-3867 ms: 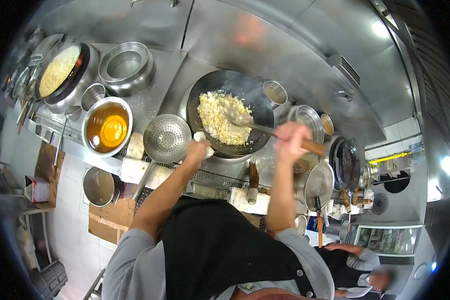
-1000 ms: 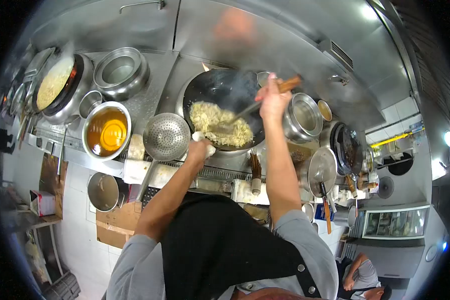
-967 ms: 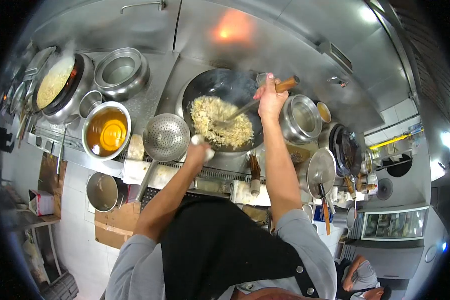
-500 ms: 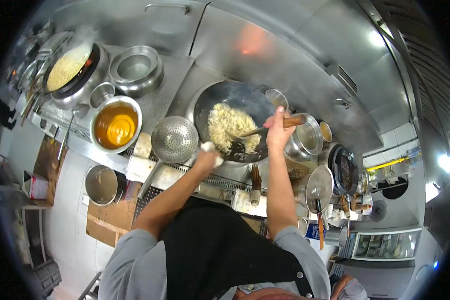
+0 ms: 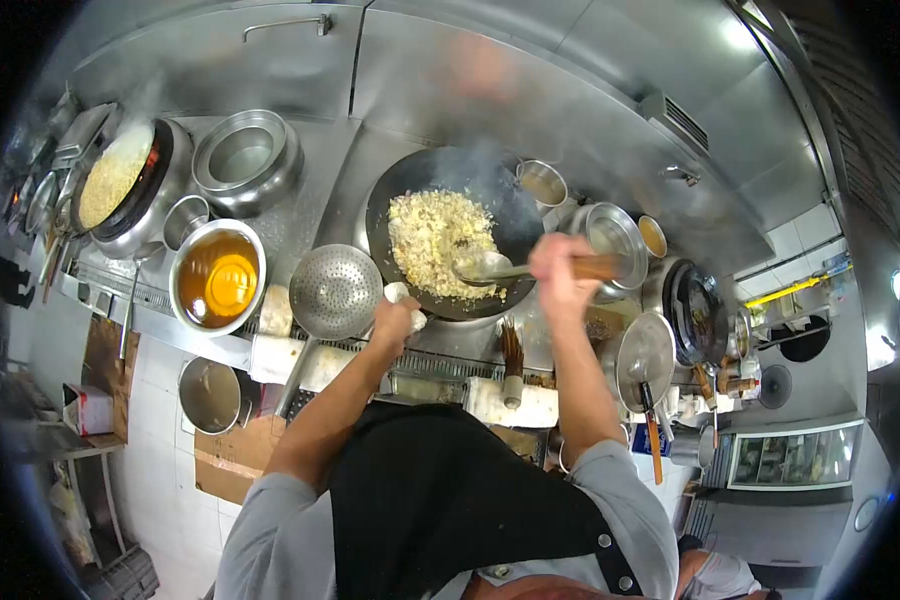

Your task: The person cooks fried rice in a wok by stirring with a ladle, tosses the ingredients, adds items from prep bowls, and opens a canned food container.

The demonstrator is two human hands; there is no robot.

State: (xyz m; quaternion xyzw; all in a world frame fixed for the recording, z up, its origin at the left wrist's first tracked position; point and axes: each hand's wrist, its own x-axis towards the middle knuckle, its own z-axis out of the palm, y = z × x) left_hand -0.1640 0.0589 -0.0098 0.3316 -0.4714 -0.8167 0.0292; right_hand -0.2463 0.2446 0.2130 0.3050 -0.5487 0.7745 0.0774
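Observation:
My right hand (image 5: 562, 275) is wrapped round the wooden handle of a ladle (image 5: 510, 271), whose metal bowl rests in pale, yellow-flecked fried rice (image 5: 440, 235). The rice lies spread over the left part of a large dark wok (image 5: 518, 215), and steam rises from it. At the wok's near left edge, my left hand (image 5: 395, 322) is closed on a folded white cloth (image 5: 398, 292), pressed to the rim. The wok's grip under the cloth is hidden. Just left of that hand is a perforated strainer (image 5: 336, 290) with a long metal handle.
A bowl of orange liquid (image 5: 218, 275), a metal pot (image 5: 240, 155) and a second wok of pale food (image 5: 115, 185) stand left. To the right are metal pots (image 5: 610, 240), a mesh strainer (image 5: 646, 360) and a dark pan (image 5: 695, 315). A bamboo brush (image 5: 511, 365) lies in front.
The rice has spread wider and flatter in the wok. My right hand has lowered the ladle's handle end, and the ladle's bowl now shows. The view has shifted slightly.

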